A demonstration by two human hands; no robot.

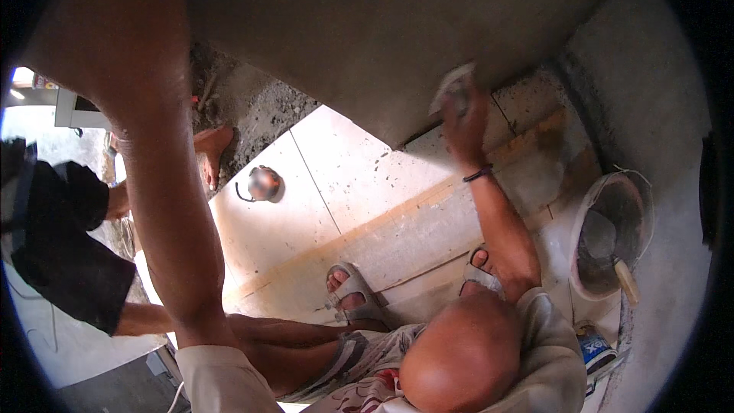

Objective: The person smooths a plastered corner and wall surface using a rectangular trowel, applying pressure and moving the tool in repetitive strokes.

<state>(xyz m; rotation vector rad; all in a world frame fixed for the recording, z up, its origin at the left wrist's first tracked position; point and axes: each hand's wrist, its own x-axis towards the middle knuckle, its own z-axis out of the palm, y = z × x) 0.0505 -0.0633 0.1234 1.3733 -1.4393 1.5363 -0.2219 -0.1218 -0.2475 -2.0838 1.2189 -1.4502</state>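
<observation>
My right hand [465, 126], with a dark band at the wrist, is closed around a pale flat pad [453, 90]. It is too blurred to tell what kind of pad. The pad is at the lower part of a large grey-brown plastered surface [382, 38], close to its bottom edge. My left arm [164, 206] reaches up along the left side and leaves the picture at the top; its hand does not show. Below my right hand runs a long, stained pale board or strip [428, 222] on the tiled floor.
A bucket [575, 260] holding a trowel [627, 281] stands by the grey wall [665, 107], with a paint can [595, 348] nearby. A small round reddish object [264, 183] lies on the white tiles. Rubble [267, 111] and another person's leg [141, 319] are at left; my sandalled feet are below.
</observation>
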